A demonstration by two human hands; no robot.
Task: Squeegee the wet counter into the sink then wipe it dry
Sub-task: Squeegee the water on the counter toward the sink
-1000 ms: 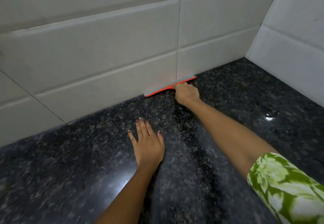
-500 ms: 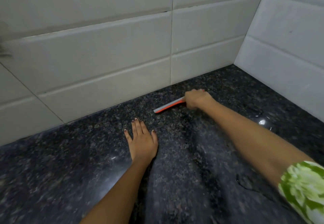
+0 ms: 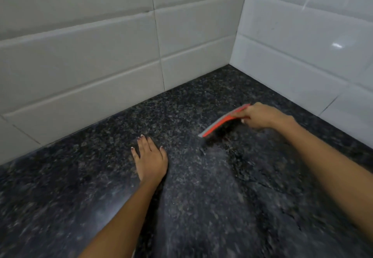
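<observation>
An orange squeegee [image 3: 220, 122] with a grey rubber edge rests its blade on the dark speckled granite counter [image 3: 101, 187], right of centre and well out from the back wall. My right hand [image 3: 260, 116] is closed around its right end. My left hand [image 3: 150, 157] lies flat on the counter, palm down and fingers spread, left of the squeegee and apart from it. A wet, streaked patch [image 3: 218, 152] spreads on the stone just in front of the blade. No sink is in view.
White tiled walls stand behind the counter [image 3: 101, 55] and on the right [image 3: 302, 51], meeting in a corner [image 3: 232, 64] at the back right. Thin water trails mark the counter at the lower right [image 3: 262, 185].
My right hand has drawn the squeegee away from the back wall, toward me and to the right. My left hand has stayed flat in the same spot on the counter.
</observation>
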